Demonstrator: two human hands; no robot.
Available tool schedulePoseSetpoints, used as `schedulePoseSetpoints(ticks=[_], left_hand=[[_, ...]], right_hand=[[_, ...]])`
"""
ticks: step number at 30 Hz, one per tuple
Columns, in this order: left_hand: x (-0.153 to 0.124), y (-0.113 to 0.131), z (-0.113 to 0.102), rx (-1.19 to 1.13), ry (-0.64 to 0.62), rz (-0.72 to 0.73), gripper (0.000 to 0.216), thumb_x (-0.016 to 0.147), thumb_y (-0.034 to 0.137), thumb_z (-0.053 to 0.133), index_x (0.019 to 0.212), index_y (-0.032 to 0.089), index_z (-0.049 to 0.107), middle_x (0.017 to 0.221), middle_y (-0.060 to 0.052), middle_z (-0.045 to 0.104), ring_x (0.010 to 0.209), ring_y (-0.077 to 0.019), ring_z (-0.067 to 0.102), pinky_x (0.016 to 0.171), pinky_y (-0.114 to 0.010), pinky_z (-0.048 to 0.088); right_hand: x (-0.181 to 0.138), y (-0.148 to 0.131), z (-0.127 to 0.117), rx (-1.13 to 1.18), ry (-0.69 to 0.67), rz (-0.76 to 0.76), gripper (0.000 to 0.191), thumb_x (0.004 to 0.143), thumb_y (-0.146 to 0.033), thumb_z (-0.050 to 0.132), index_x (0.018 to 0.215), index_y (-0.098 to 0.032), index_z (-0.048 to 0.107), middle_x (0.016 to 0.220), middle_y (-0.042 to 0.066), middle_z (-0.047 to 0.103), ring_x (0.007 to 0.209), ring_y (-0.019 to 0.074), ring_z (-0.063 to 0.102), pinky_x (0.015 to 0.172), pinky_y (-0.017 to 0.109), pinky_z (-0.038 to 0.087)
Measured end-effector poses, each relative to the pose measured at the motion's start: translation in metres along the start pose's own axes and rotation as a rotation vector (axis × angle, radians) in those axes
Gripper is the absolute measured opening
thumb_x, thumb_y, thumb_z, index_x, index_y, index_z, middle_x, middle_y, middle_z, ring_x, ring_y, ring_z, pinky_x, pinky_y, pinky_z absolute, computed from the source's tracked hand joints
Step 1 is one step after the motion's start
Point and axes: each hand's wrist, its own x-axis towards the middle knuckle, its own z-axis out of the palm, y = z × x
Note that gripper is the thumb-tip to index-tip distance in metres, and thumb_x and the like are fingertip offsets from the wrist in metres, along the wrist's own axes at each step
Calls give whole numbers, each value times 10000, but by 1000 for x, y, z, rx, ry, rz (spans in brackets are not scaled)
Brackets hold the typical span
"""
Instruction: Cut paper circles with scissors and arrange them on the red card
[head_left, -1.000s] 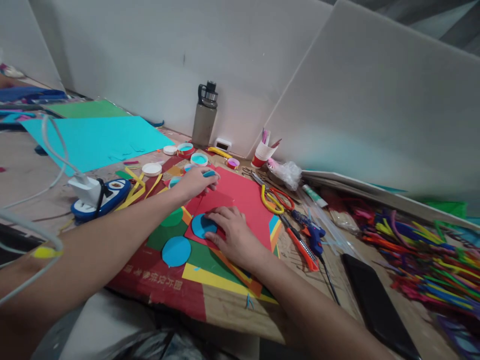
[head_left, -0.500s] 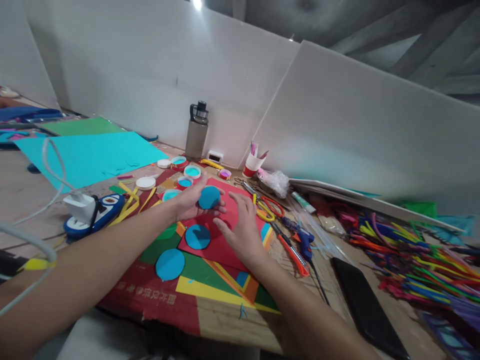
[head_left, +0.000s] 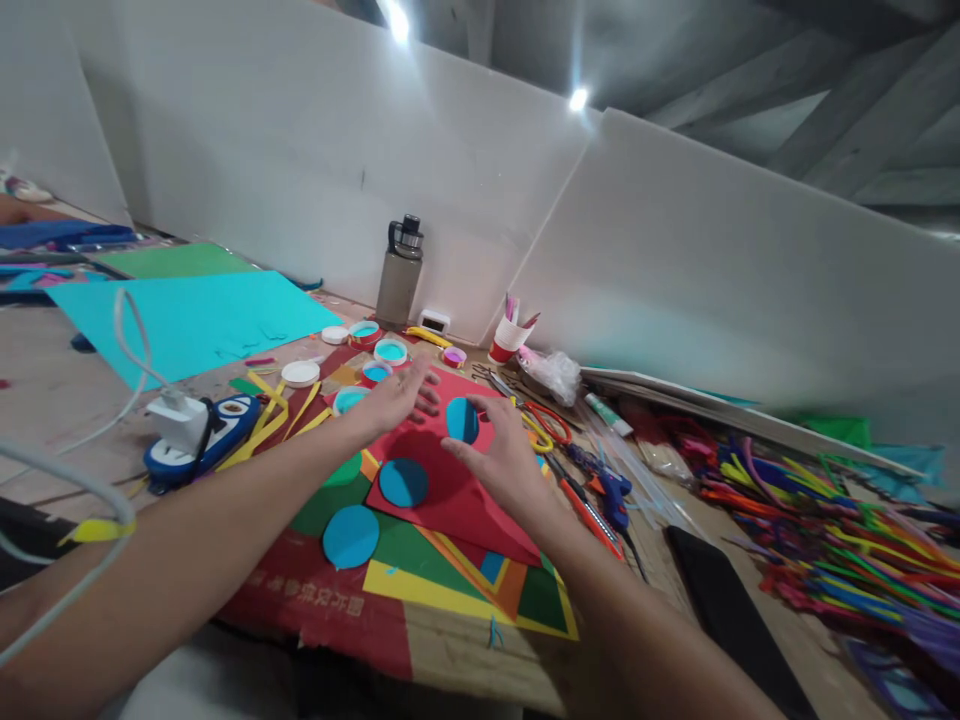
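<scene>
A blue paper circle stands tilted above the red sheet, its edge held in the fingers of my right hand. To the left of it my left hand is open, fingers spread, apart from the circle. Another blue circle lies on the red sheet below my hands. Nearer to me, a third blue circle rests on the green sheet. Yellow paper and orange paper show from under the red sheet.
Small open tubs of coloured material and a bottle stand behind. Scissors, a cutter, a glue gun and a phone lie rightward. A power strip with cables sits at left.
The blue circle has passed from my left hand to my right, moving right. My left hand has let go and opened. The camera view has shifted slightly.
</scene>
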Motion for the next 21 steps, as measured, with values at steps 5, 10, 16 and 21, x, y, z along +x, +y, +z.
schedulePoseSetpoints(ticks=[5, 10, 16, 21], left_hand=[[12, 7, -16, 113, 225, 221, 405, 880, 534, 505, 777, 157, 611, 747, -59, 659, 663, -138, 629, 563, -230, 442], [4, 31, -24, -64, 412, 452, 274, 884, 400, 528, 752, 174, 608, 693, -24, 634, 604, -103, 576, 563, -213, 436], [13, 33, -36, -217, 506, 463, 224, 843, 354, 577, 728, 165, 612, 620, 4, 601, 535, -81, 555, 520, -195, 418], [18, 27, -38, -250, 521, 469, 228, 815, 336, 593, 679, 153, 609, 580, 5, 592, 499, -78, 546, 481, -189, 393]], right_hand=[[11, 16, -9, -65, -45, 48, 497, 717, -375, 775, 1134, -161, 607, 1100, 113, 577, 1026, 265, 567, 909, 450, 474], [23, 7, 2, -51, -186, 32, 555, 725, -446, 766, 1173, -157, 609, 1110, 105, 588, 920, 214, 593, 852, 395, 496], [40, -13, 28, -108, -351, 22, 640, 720, -476, 762, 1227, -121, 596, 1188, 152, 586, 1040, 254, 583, 897, 370, 467], [53, -10, 37, -183, -388, 73, 541, 737, -477, 742, 1138, -133, 630, 1148, 142, 594, 993, 242, 588, 830, 322, 454]])
